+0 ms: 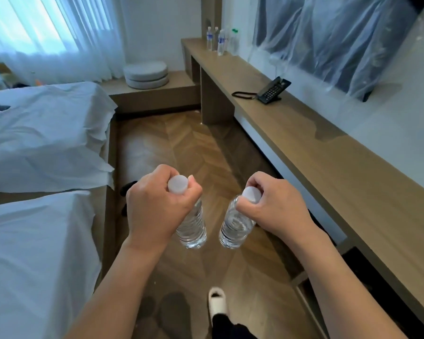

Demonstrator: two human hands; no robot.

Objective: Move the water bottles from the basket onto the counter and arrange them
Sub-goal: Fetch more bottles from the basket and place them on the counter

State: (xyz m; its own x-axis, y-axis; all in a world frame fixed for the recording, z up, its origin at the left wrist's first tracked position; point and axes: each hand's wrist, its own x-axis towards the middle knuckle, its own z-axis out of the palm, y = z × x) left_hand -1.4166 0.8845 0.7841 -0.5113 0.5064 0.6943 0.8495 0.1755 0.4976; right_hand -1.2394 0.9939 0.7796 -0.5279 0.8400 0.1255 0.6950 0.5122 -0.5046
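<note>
Bottles, one gripped near its cap in each hand: left hand (154, 206) and right hand (274, 206), above the floor (181, 143), beside the surface (328, 152)

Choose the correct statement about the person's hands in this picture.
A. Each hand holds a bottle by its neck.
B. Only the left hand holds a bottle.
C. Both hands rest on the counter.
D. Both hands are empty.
A: the left hand grips one water bottle just under its cap, the right hand another.
</note>
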